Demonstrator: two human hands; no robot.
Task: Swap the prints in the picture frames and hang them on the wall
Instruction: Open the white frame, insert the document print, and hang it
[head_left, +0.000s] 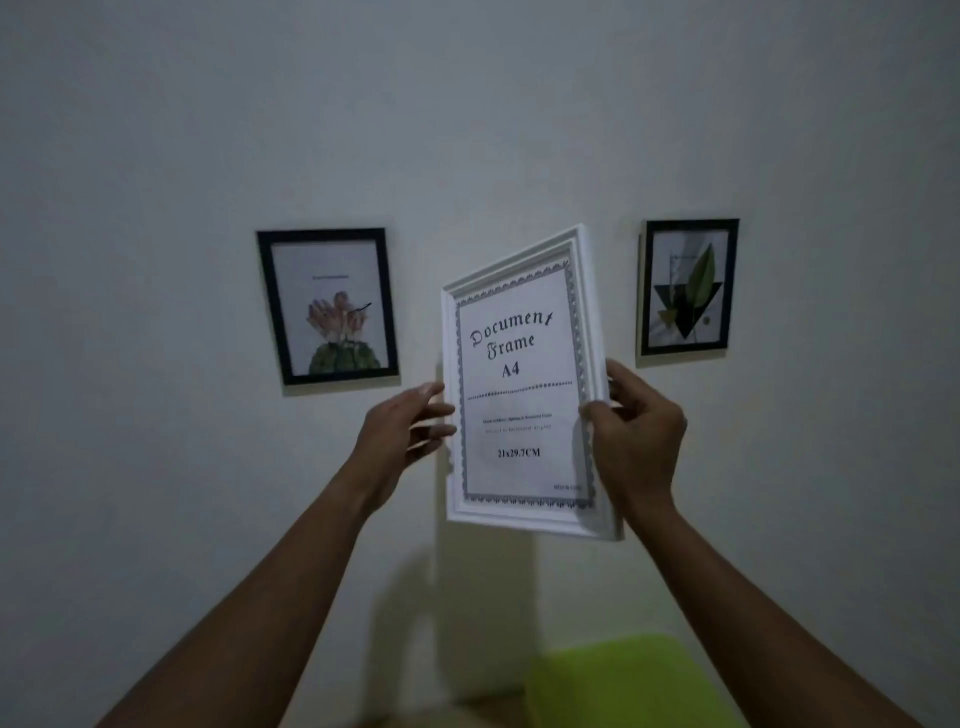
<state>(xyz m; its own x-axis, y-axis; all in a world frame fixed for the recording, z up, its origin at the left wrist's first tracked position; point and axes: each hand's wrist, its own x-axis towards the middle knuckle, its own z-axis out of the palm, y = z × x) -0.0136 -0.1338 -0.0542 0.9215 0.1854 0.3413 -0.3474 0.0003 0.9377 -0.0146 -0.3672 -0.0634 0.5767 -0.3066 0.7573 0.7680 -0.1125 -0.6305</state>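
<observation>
I hold a white picture frame (524, 395) upright in front of the wall, its print reading "Document Frame A4". My right hand (636, 441) grips its right edge, thumb on the front and fingers behind. My left hand (408, 431) touches the left edge with fairly straight fingers. A black frame with a flower print (328, 305) hangs on the wall at the left. Another black frame with a leaf print (687, 287) hangs at the right.
The pale wall (467, 130) fills the view, with a bare gap between the two hung frames behind the white frame. A lime-green surface (623, 680) lies at the bottom, below my right forearm. The room is dim.
</observation>
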